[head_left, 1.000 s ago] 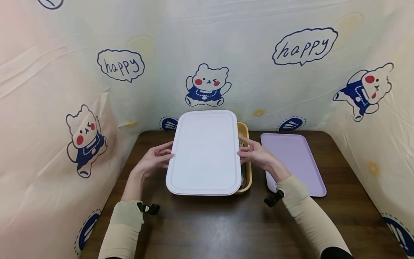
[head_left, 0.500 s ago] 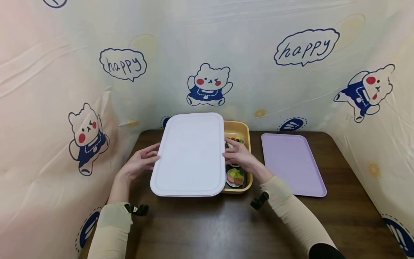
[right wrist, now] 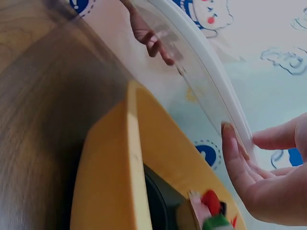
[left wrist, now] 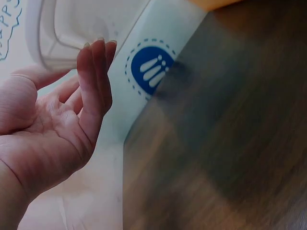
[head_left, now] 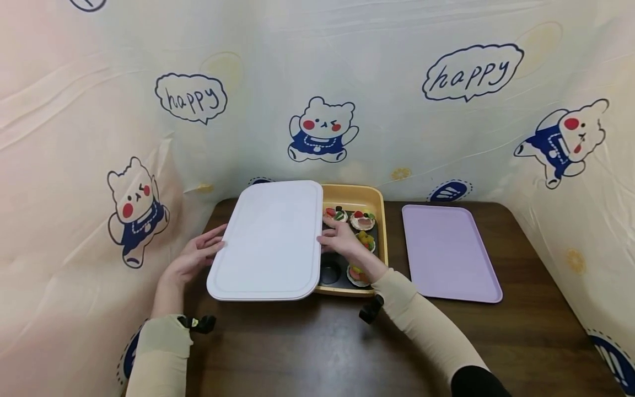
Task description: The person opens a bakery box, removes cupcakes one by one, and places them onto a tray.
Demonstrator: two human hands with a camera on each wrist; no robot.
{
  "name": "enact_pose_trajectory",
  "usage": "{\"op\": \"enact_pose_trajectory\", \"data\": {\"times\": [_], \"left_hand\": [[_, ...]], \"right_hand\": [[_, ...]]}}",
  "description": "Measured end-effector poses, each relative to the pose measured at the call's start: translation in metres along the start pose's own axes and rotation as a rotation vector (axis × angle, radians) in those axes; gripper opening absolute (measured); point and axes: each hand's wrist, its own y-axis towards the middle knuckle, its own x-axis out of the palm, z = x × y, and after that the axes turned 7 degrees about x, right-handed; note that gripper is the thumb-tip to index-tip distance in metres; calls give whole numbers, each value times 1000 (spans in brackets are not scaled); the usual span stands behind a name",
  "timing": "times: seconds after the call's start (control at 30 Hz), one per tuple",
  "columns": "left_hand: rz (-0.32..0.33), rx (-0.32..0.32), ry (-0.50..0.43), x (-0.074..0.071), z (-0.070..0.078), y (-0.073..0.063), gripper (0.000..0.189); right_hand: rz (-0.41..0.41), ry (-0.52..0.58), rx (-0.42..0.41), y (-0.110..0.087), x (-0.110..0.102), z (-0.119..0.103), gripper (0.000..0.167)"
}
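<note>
A white rectangular lid [head_left: 270, 242] is held between both hands, raised above the table and tilted. My left hand [head_left: 194, 256] grips its left edge with the thumb on top and the fingers beneath. At the opposite edge, my right hand [head_left: 343, 242] pinches the rim between thumb and fingers, as the right wrist view also shows. Partly under the lid stands a yellow box [head_left: 353, 194]. Inside it lies a dark muffin tin [head_left: 329, 272] with several topped tarts [head_left: 362, 220]; one cup near the front holds nothing. The lid hides the box's left part.
A flat purple tray [head_left: 451, 253] lies on the brown wooden table [head_left: 317, 347], right of the box. Behind and at both sides hangs a pale curtain [head_left: 387, 110] printed with bears, close to the table's edges.
Both hands have carried the white lid leftward and slightly lower. More of the yellow box, with its tarts and tin, has come into view on the right. The purple tray has stayed put.
</note>
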Motion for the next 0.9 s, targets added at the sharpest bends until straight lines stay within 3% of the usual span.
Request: {"op": "enact_pose_trajectory", "data": {"times": [0.2, 0.4, 0.47, 0.57, 0.67, 0.9], "left_hand": [[51, -60, -12, -6, -11, -4, 75], [145, -96, 99, -9, -16, -4, 77], [186, -93, 138, -6, -14, -4, 77], [226, -67, 233, 0, -9, -4, 75], [247, -37, 323, 5, -6, -5, 73], [248, 38, 438, 1, -19, -8, 73]], "right_hand": [[86, -203, -167, 6, 28, 8, 66], [206, -462, -384, 63, 46, 73, 77], [250, -552, -423, 69, 55, 82, 80], [293, -685, -421, 52, 70, 67, 83], [302, -773, -360, 33, 82, 49, 88], [301, -1007, -209, 15, 101, 20, 88]]}}
